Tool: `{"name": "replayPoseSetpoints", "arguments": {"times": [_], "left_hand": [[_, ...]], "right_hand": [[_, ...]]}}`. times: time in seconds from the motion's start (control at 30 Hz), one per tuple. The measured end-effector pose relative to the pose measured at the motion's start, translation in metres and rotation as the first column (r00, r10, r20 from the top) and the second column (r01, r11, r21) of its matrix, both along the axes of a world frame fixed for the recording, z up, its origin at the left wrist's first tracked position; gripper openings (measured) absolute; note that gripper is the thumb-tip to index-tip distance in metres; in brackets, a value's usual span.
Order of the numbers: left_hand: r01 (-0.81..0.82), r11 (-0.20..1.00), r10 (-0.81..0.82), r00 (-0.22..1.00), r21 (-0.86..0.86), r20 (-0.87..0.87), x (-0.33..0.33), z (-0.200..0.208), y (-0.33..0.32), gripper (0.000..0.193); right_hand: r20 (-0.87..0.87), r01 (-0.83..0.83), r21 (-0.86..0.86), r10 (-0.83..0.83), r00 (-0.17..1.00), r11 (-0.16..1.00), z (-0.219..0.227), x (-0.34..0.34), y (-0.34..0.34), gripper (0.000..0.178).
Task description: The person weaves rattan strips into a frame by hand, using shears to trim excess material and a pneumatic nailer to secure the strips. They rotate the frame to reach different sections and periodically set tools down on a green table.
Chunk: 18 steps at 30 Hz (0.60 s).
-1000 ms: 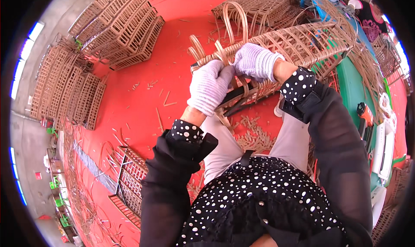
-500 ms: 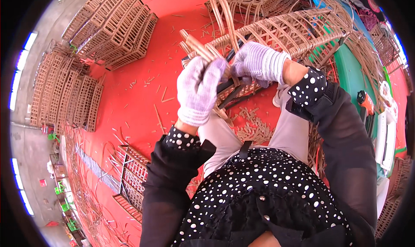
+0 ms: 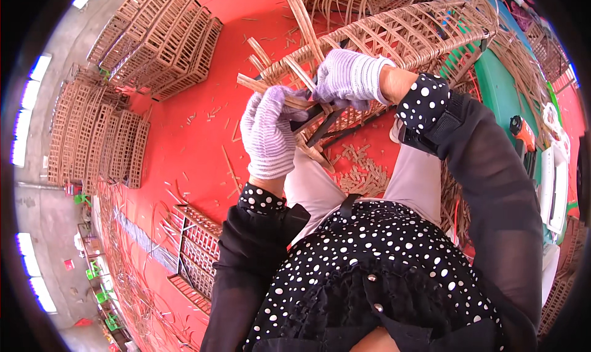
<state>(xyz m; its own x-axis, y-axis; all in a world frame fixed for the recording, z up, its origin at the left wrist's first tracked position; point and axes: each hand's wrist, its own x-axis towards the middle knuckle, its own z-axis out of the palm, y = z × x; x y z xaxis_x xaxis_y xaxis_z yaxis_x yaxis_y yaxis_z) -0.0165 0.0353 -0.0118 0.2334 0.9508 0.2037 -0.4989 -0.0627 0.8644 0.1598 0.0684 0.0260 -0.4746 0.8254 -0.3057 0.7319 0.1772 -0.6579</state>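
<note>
A woven brown wicker basket [image 3: 400,39] lies on its side in front of me, its dark frame showing at the near corner. My left hand [image 3: 269,131], in a white and lilac knitted glove, is closed at that corner on a flat wicker strip [image 3: 251,82]. Close beside it, my right hand [image 3: 352,80], gloved alike, is closed around a long wicker strip [image 3: 301,19] that rises away from the rim. Short strip ends stick out between the hands. Both sets of fingertips are partly hidden by the gloves and the weave.
Stacks of wicker baskets [image 3: 161,41] stand at the far left on the red floor [image 3: 184,136]. Cut wicker pieces [image 3: 363,172] lie between my legs. To the right are a green surface [image 3: 497,105], an orange and black tool [image 3: 523,132] and loose long strips [image 3: 523,62].
The looped strip near my right hand has been drawn out and now stands straighter. Both hands have shifted slightly left, and the strip bundle at my left hand has spread apart.
</note>
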Motion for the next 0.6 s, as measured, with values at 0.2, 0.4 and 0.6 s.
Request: {"name": "replayPoseSetpoints", "arguments": {"times": [0.2, 0.4, 0.6], "left_hand": [[-0.008, 0.995, 0.029, 0.976, 0.097, -0.214, -0.004, -0.001, -0.015, 0.022], [-0.063, 0.998, 0.065, 0.996, 0.025, -0.061, 0.003, 0.000, -0.010, 0.021], [0.012, 0.998, -0.009, 0.999, 0.060, -0.049, 0.004, 0.007, -0.021, 0.020]], "right_hand": [[-0.032, 0.212, -0.176, -0.221, 0.975, 0.961, 0.004, -0.022, 0.013, 0.022], [0.322, -0.270, 0.166, 0.207, 0.924, 0.948, -0.004, -0.007, 0.017, 0.018], [-0.040, 0.231, -0.153, -0.240, 0.970, 0.961, 0.001, -0.011, -0.003, 0.018]]}}
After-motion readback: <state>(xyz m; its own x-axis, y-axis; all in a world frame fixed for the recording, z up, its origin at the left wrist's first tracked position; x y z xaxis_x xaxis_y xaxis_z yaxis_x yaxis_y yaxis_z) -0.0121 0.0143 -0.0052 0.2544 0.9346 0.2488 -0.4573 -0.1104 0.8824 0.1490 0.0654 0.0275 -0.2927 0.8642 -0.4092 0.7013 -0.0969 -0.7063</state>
